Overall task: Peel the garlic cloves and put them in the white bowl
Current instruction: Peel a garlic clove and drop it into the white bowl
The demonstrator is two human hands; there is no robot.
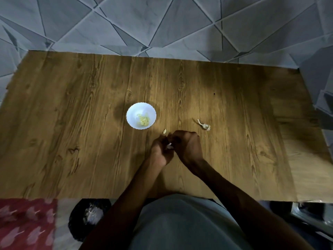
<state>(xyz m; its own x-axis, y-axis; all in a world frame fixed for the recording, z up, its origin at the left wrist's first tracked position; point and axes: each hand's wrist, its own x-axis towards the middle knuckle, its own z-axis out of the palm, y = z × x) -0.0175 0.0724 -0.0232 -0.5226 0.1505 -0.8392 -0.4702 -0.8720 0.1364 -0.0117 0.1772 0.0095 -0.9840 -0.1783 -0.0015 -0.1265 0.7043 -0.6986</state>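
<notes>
bowl (133, 110) mid-bench (72, 123), peeled cloves (143, 120) in it | loose clove (164, 131) just right-front of bowl | garlic stalk (204, 125) further right | left hand (160, 148), right hand (187, 145) before bowl, garlic piece (169, 145) between | bin (90, 213) below near edge, left

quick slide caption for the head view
The left hand and right hand pinch a garlic clove above the wooden table, near the white bowl holding peeled cloves.

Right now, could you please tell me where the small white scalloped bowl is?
In the head view, the white bowl sits left of centre on the wooden table, beyond the left hand, a loose pale clove near its rim.
</notes>
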